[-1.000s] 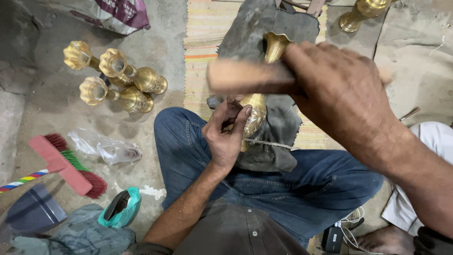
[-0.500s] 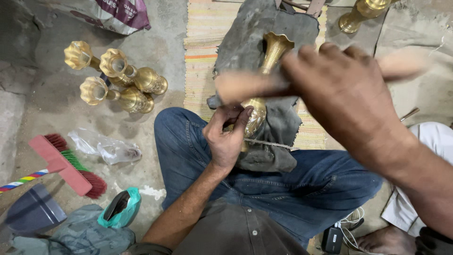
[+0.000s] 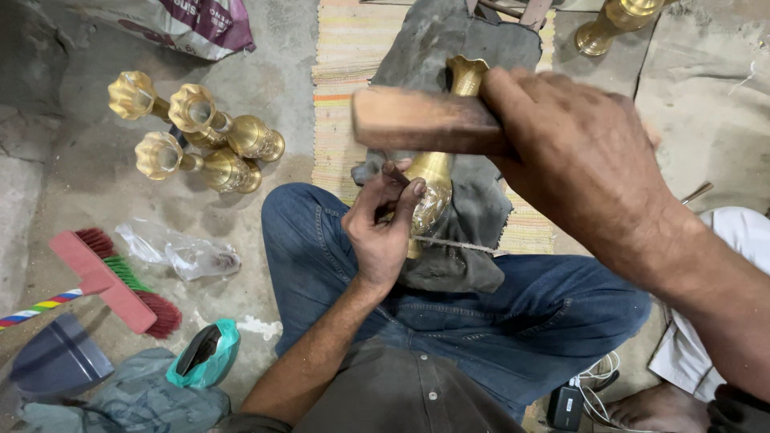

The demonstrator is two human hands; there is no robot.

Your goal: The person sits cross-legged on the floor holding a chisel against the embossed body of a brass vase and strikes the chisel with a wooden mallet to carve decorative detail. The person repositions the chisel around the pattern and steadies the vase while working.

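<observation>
The right hand point(image 3: 585, 160) gripped a wooden mallet point(image 3: 425, 120) above the brass vase point(image 3: 437, 172) lying on grey cloth point(image 3: 473, 216); the left hand point(image 3: 385, 228) pinched a thin tool against it; a purple-and-white sack point(image 3: 192, 24) lay far left on the floor.

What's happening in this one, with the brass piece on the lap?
A person sits on the floor in jeans with a brass vase lying on a dark grey cloth across the lap. The left hand pinches a small tool against the vase's body. The right hand grips a wooden block, raised just above it and slightly blurred. Three more brass vases lie on the concrete to the left, near a red brush and a crumpled plastic bag.
</observation>
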